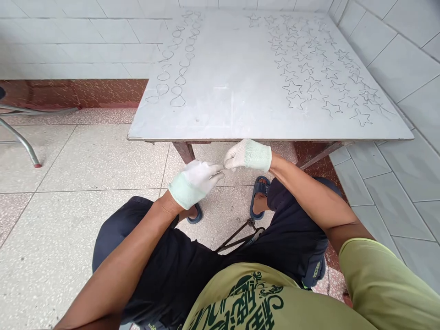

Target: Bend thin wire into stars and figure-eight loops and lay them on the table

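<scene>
Both of my hands wear white knitted gloves with pale green cuffs and meet in front of the table's near edge, above the floor. My left hand (197,180) pinches a thin bent wire (224,173) between thumb and fingers. From the other side, my right hand (244,155) closes its fingertips on the same wire, almost touching the left fingertips. The wire is so fine that its full shape cannot be made out. Star-shaped wires (294,101) lie in several rows on the right of the table. Looped, figure-eight wires (178,96) form two columns on the left.
The white-topped table (233,114) stands against tiled walls at the back and right. Under it show brown legs (184,151). A metal chair leg (24,144) is at far left. Between my knees is a dark folding metal frame (237,238), near my slippered feet.
</scene>
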A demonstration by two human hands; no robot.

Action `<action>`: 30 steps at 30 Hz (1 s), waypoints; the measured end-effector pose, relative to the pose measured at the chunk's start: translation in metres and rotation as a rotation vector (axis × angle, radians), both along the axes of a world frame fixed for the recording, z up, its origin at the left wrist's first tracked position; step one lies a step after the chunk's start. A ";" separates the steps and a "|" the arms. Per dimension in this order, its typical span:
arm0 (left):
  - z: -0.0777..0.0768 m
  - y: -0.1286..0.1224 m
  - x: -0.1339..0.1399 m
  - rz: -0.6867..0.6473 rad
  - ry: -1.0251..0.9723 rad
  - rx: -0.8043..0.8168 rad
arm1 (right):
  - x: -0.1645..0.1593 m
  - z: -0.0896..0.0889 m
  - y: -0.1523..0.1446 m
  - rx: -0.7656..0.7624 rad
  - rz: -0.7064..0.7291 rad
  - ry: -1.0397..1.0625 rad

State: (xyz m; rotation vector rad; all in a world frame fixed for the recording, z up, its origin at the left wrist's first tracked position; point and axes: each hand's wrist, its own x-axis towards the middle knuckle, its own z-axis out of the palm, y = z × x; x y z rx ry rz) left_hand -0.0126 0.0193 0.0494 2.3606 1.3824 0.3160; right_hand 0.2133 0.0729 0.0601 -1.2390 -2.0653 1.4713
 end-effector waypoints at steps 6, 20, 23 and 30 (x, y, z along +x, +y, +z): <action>0.000 -0.019 -0.014 0.411 -0.767 -0.287 | -0.004 0.006 -0.002 0.060 -0.049 -0.044; -0.049 -0.012 -0.009 0.345 -1.002 -0.667 | -0.018 0.006 -0.012 0.023 -0.044 -0.005; -0.049 -0.014 -0.004 0.379 -1.076 -0.666 | -0.020 0.004 -0.012 0.015 -0.039 0.019; -0.044 -0.011 0.003 0.395 -1.194 -0.705 | -0.019 0.001 -0.010 0.020 -0.064 0.046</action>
